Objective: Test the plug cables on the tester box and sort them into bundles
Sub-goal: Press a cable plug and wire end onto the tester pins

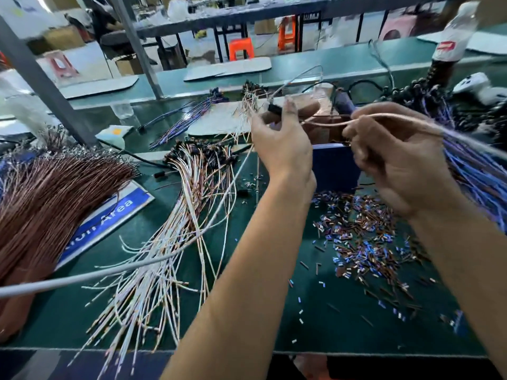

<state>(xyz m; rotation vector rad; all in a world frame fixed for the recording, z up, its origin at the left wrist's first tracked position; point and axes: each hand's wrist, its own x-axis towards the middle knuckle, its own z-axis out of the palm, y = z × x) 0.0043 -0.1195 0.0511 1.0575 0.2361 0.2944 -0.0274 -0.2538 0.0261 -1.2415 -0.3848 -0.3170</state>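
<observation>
The left hand (282, 141) is raised above the bench, its fingertips pinching the black plug (274, 108) of a pale cable (329, 122). That cable runs toward three o'clock into the right hand (397, 157), whose curled fingers grip it along its length; the right hand is blurred. Directly beyond both hands, at twelve o'clock, sits the tester box (321, 105), brownish and partly hidden behind the fingers, close to the held plug. Below the hands, toward six o'clock from the plug, a blue box (337, 165) stands on the green table (315, 325). At four o'clock from the right hand lies a scatter of short wire offcuts (365, 242). At eight o'clock from the left hand a loose fan of pale cables with black plugs (192, 204) spreads across the table. Farther toward nine o'clock lies a thick brown wire bundle (49, 198), over a blue sign (115, 215). At three o'clock of the right hand hangs a blue and purple cable bundle (477, 174).
</observation>
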